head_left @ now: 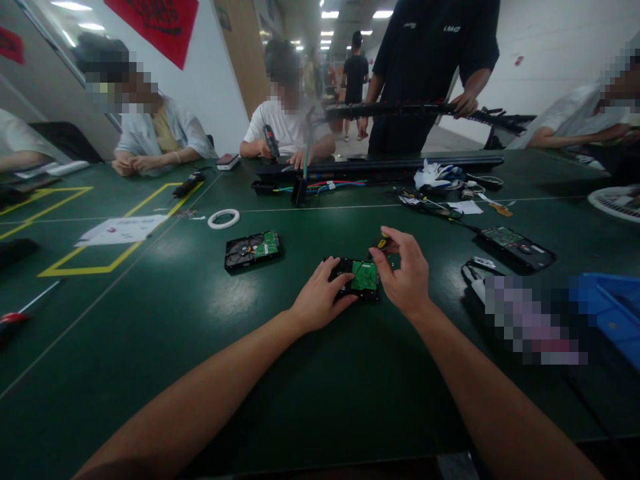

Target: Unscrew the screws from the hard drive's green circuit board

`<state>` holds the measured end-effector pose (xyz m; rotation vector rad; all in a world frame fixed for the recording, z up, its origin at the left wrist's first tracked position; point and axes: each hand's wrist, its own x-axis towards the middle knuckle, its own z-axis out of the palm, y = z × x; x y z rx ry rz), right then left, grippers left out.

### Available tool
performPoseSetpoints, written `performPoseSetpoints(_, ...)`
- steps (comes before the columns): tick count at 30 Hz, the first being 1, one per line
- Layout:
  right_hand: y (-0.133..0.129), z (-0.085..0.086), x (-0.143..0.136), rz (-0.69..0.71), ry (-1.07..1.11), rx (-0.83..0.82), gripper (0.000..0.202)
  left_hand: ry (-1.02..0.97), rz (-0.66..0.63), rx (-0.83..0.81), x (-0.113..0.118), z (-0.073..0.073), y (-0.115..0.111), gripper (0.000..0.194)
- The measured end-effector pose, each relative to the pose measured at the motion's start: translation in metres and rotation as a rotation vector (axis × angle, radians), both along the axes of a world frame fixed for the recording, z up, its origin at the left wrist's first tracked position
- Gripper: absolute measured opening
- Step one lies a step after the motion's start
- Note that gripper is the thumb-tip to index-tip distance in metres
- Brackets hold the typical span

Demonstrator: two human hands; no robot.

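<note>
A hard drive [365, 275] with its green circuit board facing up lies flat on the green table. My left hand [317, 299] grips its left side, fingers over the far edge and thumb along the near edge. Between the thumb and fingertips of my right hand [409, 275] is a short yellow-and-black screwdriver [383, 241], held over the drive's right end. Its tip is too small to make out. To the left lies a second hard drive [253, 250], board up, touched by neither hand.
A third drive [517, 247] lies right, near a blue bin [613, 310]. Left are a white tape roll [223, 219], paper [123, 230] and a red-handled screwdriver [15, 319]. Gloves [437, 175] and cables lie farther back. Across the table, one person holds a power screwdriver [271, 141].
</note>
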<state>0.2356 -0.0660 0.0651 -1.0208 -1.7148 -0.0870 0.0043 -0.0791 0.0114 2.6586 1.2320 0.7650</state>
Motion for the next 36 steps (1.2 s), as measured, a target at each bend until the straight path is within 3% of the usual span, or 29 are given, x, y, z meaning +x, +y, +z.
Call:
performPoseSetpoints(13, -0.004, 0.004, -0.002, 0.028, -0.002, -0.018, 0.046, -0.001, -0.014, 0.007, 0.0, 0.0, 0.0, 0.052)
performPoseSetpoints(18, -0.002, -0.001, -0.001, 0.039, 0.017, -0.049, 0.047, 0.002, -0.007, 0.005, 0.001, -0.001, 0.0, 0.053)
performPoseSetpoints(24, 0.0, -0.007, -0.001, 0.14, 0.059, -0.102, 0.049, 0.005, 0.005, 0.001, 0.002, 0.0, 0.0, 0.049)
performPoseSetpoints(30, -0.001, -0.002, -0.001, 0.047, -0.01, -0.001, 0.048, -0.001, 0.011, -0.002, 0.001, 0.002, -0.002, 0.049)
performPoseSetpoints(36, -0.002, 0.002, -0.001, 0.041, -0.028, 0.03, 0.047, -0.007, -0.012, -0.01, 0.001, 0.001, -0.001, 0.05)
